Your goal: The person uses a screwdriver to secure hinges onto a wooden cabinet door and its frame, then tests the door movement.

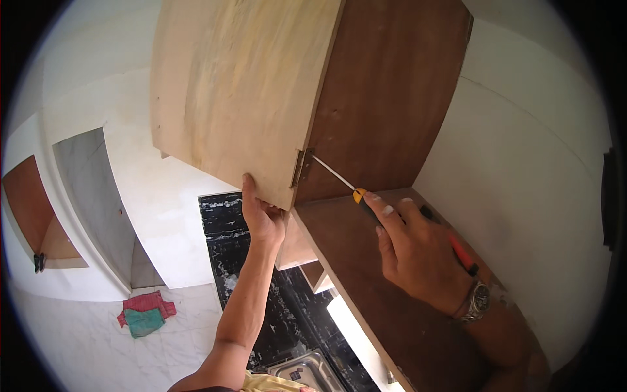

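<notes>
My right hand (421, 251), with a wristwatch (481, 299) at its wrist, is closed round the yellow and dark handle of a screwdriver (334, 172). The thin shaft points up and left, its tip at the metal hinge (301, 168). That hinge joins a pale plywood door (241, 85) to the brown side panel (385, 91) of a wooden cabinet. My left hand (264, 221) grips the door's bottom corner from below, thumb on its face and the other fingers partly hidden. The screw under the tip is too small to make out.
On the brown shelf (366, 261), behind my right hand, lies a red and black handled tool (462, 253), partly covered. Below are a black marbled counter (228, 219) and a steel sink (310, 369). Red and green cloths (145, 317) lie on the floor near a doorway.
</notes>
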A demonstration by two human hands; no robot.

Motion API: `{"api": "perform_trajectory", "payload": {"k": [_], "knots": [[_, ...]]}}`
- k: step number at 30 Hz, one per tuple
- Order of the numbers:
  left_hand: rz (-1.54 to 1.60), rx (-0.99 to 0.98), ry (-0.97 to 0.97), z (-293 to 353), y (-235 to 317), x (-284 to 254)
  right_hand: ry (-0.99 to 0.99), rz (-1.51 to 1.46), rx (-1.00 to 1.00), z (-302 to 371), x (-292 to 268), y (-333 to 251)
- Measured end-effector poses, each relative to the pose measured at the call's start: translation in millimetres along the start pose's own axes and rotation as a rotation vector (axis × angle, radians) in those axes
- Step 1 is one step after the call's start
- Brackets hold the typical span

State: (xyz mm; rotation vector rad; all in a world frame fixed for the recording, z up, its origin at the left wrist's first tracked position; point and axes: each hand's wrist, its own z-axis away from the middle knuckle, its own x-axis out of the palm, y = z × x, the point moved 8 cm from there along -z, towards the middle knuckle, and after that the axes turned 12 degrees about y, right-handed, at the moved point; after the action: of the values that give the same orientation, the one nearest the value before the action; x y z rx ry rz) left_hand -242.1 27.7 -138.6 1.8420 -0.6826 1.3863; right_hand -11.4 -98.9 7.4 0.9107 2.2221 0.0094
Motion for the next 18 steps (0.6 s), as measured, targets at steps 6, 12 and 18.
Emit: {"api": "perform_trajectory", "payload": {"k": [6, 12, 18], "knots": [[-0.023, 0.033, -0.027, -1, -1, -1, 0.032, 0.014, -0.019, 2, -1, 3], [-0.048, 0.061, -0.01, -4, -4, -4, -0.003, -0.11, 0.058, 0, -1, 3], [-0.025, 0.048, 0.115, -6, -5, -7, -0.12, 0.243, -0.107, -7, 0, -28]]}}
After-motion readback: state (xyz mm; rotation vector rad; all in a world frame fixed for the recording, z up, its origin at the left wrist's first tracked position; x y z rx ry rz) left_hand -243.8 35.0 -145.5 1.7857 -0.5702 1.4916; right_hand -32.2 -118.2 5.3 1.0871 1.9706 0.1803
